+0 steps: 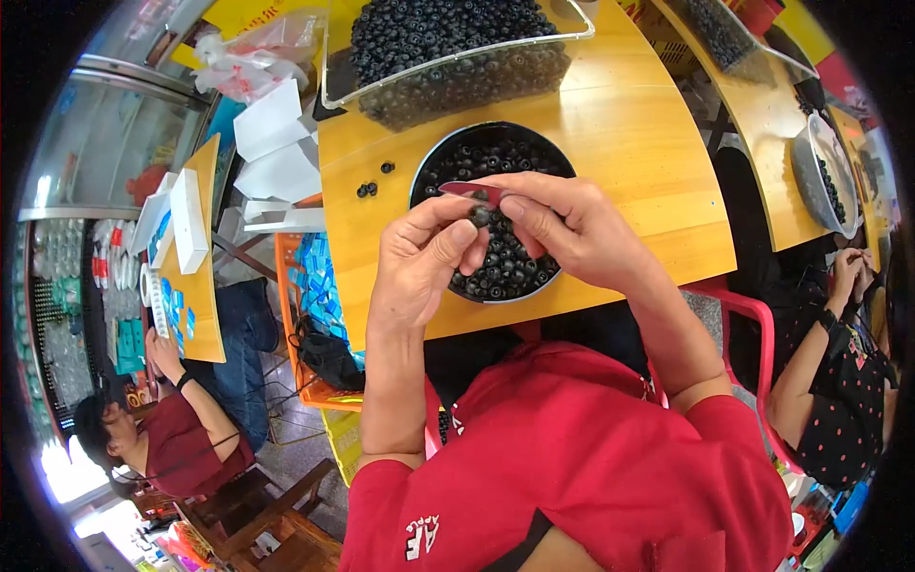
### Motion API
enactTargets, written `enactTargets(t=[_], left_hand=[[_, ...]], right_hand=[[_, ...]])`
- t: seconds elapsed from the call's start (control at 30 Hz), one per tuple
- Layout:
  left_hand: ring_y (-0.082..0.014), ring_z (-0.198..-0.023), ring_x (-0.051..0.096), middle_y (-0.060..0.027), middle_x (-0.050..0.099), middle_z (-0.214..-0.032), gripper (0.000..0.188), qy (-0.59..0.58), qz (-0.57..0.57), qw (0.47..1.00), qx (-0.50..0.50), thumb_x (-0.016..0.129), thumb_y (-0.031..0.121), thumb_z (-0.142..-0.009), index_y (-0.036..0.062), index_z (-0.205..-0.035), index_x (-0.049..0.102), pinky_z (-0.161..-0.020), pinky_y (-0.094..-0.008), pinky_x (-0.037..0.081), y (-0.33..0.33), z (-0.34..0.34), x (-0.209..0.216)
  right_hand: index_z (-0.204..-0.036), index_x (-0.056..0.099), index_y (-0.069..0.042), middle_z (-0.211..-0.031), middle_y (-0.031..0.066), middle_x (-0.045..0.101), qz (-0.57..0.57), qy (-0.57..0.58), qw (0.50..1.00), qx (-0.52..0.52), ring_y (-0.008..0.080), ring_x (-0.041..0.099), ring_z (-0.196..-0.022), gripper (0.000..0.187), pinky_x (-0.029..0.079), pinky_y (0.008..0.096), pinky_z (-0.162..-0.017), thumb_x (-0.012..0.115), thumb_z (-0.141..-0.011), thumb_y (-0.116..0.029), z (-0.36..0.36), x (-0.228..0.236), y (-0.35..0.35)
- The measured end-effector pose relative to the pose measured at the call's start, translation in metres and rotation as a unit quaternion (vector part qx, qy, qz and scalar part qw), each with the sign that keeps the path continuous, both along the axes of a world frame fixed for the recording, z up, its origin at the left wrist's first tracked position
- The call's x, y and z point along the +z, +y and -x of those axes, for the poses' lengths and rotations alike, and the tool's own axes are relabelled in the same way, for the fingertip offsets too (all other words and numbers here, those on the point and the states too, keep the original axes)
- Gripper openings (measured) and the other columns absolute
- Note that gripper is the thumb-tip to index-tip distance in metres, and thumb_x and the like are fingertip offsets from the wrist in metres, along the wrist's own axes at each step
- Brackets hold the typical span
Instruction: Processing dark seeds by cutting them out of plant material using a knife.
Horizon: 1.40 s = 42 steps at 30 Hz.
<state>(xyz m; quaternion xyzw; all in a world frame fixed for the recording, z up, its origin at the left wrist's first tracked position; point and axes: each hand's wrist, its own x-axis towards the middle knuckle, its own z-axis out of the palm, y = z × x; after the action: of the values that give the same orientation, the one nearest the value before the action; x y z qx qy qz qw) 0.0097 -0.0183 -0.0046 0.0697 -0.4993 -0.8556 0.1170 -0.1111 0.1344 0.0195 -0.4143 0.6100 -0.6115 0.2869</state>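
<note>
Over a round bowl (414, 188) full of small dark round fruit (505, 267), both my hands are raised close together. Between the thumb and fingers of my left hand (415, 253) sits one dark round piece of fruit (479, 216). My right hand (586, 229) pinches a small flat blade (464, 189) that looks reddish, probably a small knife; its handle is hidden by the fingers. The blade's edge lies just above the fruit, and I cannot tell whether it is cutting in. Only a few loose pieces (368, 190) lie on the table left of the bowl.
A clear plastic bin (329, 81) heaped with dark fruit stands behind the bowl on the wooden table (658, 172). White boxes (276, 143) and an orange crate (286, 262) of blue packets are at left. Co-workers sit left and right; a clear basin (810, 186) is at right.
</note>
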Motion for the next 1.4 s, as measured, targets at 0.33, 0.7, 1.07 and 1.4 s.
enactTargets(t=[0.33, 0.7, 1.07, 1.4], left_hand=[[-0.0106, -0.067, 0.056, -0.0066, 0.063, -0.084, 0.018, -0.015, 0.068, 0.997, 0.02, 0.062, 0.008, -0.087, -0.0008, -0.103, 0.062, -0.057, -0.0221, 0.043, 0.002, 0.007, 0.004], [-0.0139, -0.07, 0.052, -0.008, 0.059, -0.086, 0.023, 0.033, -0.133, 0.99, -0.019, 0.055, 0.011, -0.092, 0.0023, -0.112, 0.06, -0.059, -0.0237, 0.043, 0.0, 0.009, -0.007], [-0.0152, -0.071, 0.052, -0.0098, 0.059, -0.091, 0.025, 0.117, -0.188, 0.972, -0.081, 0.056, 0.01, -0.091, 0.0051, -0.116, 0.059, -0.061, -0.024, 0.044, -0.002, 0.009, -0.018], [-0.0129, -0.068, 0.055, -0.0096, 0.062, -0.089, 0.023, 0.054, 0.011, 0.997, -0.046, 0.062, 0.01, -0.088, 0.0011, -0.109, 0.06, -0.058, -0.022, 0.042, -0.011, 0.004, -0.008]], right_hand=[[-0.125, 0.055, -0.005, -0.062, -0.0021, 0.049, -0.018, -0.032, 0.999, -0.019, 0.004, 0.045, -0.056, 0.032, 0.038, 0.0198, -0.051, 0.047, -0.096, -0.015, -0.005, -0.003, 0.002], [-0.125, 0.055, -0.005, -0.061, -0.0025, 0.049, 0.022, -0.094, 0.995, -0.001, 0.003, 0.043, -0.052, 0.032, 0.034, 0.0187, -0.047, 0.046, -0.097, -0.019, -0.006, -0.003, 0.003], [-0.125, 0.055, -0.006, -0.06, -0.0023, 0.05, -0.001, -0.159, 0.985, 0.062, 0.0021, 0.044, -0.051, 0.032, 0.033, 0.018, -0.044, 0.045, -0.097, -0.019, 0.003, 0.005, 0.008], [-0.126, 0.054, -0.006, -0.06, -0.003, 0.05, 0.031, -0.127, 0.991, 0.033, 0.0019, 0.043, -0.05, 0.034, 0.033, 0.0175, -0.044, 0.045, -0.098, -0.022, -0.001, -0.009, 0.004]])
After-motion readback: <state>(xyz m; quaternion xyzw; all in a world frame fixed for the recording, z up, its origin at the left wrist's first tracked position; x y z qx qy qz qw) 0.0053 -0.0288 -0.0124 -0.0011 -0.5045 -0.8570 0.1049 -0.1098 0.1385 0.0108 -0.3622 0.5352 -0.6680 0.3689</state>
